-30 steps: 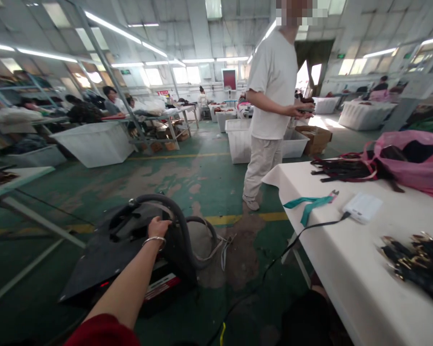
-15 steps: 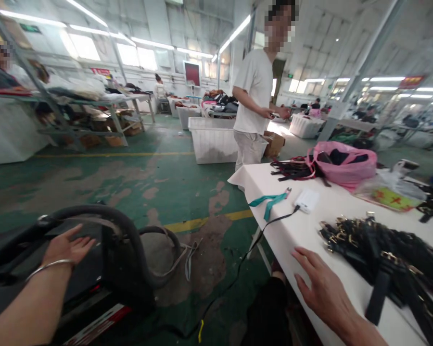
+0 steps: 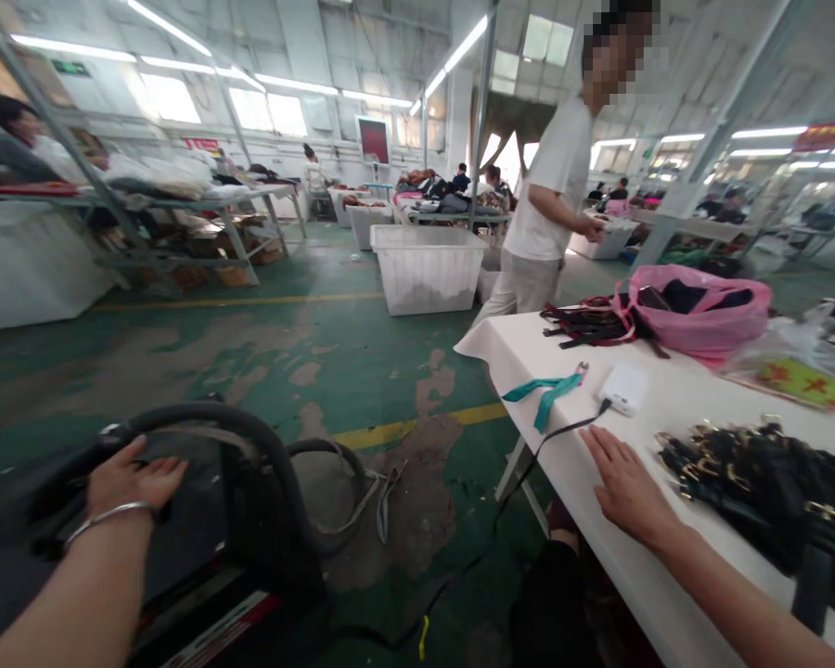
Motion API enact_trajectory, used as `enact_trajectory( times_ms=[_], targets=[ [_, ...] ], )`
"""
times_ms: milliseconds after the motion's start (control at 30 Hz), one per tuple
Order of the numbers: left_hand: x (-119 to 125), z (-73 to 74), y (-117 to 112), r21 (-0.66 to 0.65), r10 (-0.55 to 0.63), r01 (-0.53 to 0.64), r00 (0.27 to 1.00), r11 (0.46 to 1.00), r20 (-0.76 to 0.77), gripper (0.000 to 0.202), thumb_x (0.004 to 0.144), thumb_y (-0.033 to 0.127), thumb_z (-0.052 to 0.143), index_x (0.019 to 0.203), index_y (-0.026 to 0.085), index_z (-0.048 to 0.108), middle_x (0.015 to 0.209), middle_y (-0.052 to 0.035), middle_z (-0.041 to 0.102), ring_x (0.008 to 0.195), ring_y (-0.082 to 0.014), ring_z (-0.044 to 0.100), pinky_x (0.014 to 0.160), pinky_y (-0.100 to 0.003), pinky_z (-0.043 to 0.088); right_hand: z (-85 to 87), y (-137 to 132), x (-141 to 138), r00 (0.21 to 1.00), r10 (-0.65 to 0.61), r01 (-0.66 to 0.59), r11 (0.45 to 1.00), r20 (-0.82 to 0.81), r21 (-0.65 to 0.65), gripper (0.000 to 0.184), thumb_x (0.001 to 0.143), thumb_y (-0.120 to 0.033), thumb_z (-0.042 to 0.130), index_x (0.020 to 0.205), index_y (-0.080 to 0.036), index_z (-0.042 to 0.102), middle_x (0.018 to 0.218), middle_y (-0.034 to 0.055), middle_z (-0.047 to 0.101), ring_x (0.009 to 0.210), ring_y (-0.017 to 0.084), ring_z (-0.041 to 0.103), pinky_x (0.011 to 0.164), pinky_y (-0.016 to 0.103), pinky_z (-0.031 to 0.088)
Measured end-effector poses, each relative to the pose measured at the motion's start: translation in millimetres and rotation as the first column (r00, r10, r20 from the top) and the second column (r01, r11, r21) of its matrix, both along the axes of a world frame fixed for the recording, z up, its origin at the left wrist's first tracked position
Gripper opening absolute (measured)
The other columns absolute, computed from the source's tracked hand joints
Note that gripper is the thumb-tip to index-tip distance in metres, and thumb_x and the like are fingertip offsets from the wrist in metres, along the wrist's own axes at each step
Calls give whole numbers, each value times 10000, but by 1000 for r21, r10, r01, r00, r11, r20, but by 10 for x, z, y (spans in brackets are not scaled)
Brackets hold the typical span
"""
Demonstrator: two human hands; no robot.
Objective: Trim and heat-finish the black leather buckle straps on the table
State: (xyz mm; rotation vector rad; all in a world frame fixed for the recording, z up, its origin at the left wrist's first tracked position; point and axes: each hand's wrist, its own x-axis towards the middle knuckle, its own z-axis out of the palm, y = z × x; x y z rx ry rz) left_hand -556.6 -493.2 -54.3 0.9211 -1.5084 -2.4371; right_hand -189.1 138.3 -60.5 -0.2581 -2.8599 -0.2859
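Observation:
My left hand [image 3: 134, 478], with a metal bangle at its wrist, is palm up with fingers apart and holds nothing. It is over a black machine [image 3: 187, 492] with a thick dark hose [image 3: 250, 427]. At the right, my right hand [image 3: 626, 478] lies flat near the edge of the white-covered table [image 3: 529, 343], fingers stretched out. Just beyond its fingertips are a black cable [image 3: 571, 436] and a white power bank [image 3: 624, 388]. A heap of black straps with gold buckles [image 3: 751, 482] lies to its right.
Teal ribbon [image 3: 549, 394], dark straps [image 3: 584, 320], a pink plastic bag [image 3: 710, 315] and a clear bag [image 3: 807, 371] are on the table. A person in a white shirt [image 3: 553, 186] stands behind it, beside a white bin [image 3: 428, 269]. The cable trails across the floor.
My right hand has moved forward along the table, closer to the power bank. The person in white has moved right, uncovering more of the bin. The whole view has shifted slightly.

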Motion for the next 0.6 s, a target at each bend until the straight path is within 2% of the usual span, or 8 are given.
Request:
enact_trajectory(
  times_ms=[133,300,433,600],
  targets=[
    [-67,-77,-85,-30,59,-59,998,998,-1,352,888,332,559,1198,168,535,1200,-90,569,1001,-221,593,830,-431,516,-211,185,-15,996,74,-70,994,-54,79,865,706,-88,442,1493,-158,91,1467,152,333,1317,311,366,1036,470,368],
    [-154,-151,-128,-30,70,-70,997,997,-17,350,886,331,563,1195,170,537,1195,-88,571,999,-220,594,826,-426,518,-382,390,-18,984,161,-151,980,-73,133,859,726,-118,441,1495,-144,59,1468,161,320,1307,334,376,1029,477,379],
    [-210,-155,-106,-5,65,-65,996,998,-57,351,889,339,556,1195,168,536,1192,-89,573,992,-218,596,823,-426,519,-391,427,-10,982,175,-164,977,-73,137,855,721,-127,449,1493,-142,80,1455,161,338,1293,331,397,1033,464,381],
    [-315,-123,-33,5,55,-55,991,998,-120,347,890,344,553,1187,165,541,1181,-88,578,982,-214,599,817,-421,521,-319,366,-22,982,175,-165,978,-71,125,822,730,-133,449,1484,-114,124,1444,174,350,1301,325,386,1053,452,362]
  ],
)
